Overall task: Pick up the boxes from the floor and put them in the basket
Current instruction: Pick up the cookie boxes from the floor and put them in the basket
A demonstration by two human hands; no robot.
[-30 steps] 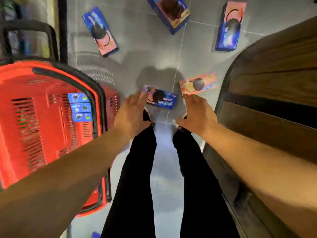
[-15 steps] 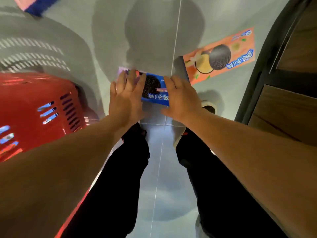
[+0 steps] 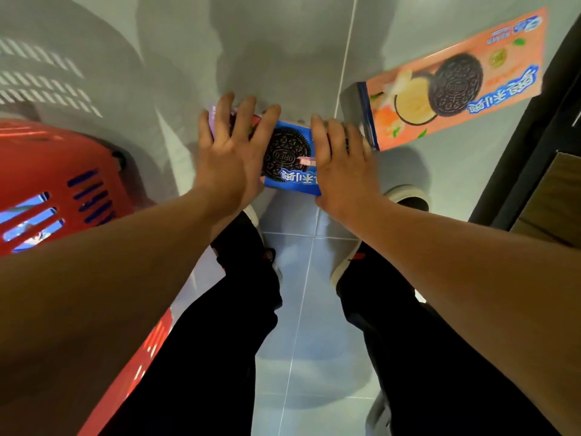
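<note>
The box under my hands is blue with a black embossed cookie and white lettering, pink-lilac at its left end. Right of it, the second box is orange with a black cookie and blue lettering. Left of it, my basket is red, slotted. My trousers are black, the floor pale grey tile.

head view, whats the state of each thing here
blue cardboard cookie box: flat on the floor, a hand on each end
left hand: fingers spread over its left end
right hand: laid over its right end
orange cardboard cookie box: untouched
red plastic basket: beside the legs
</note>
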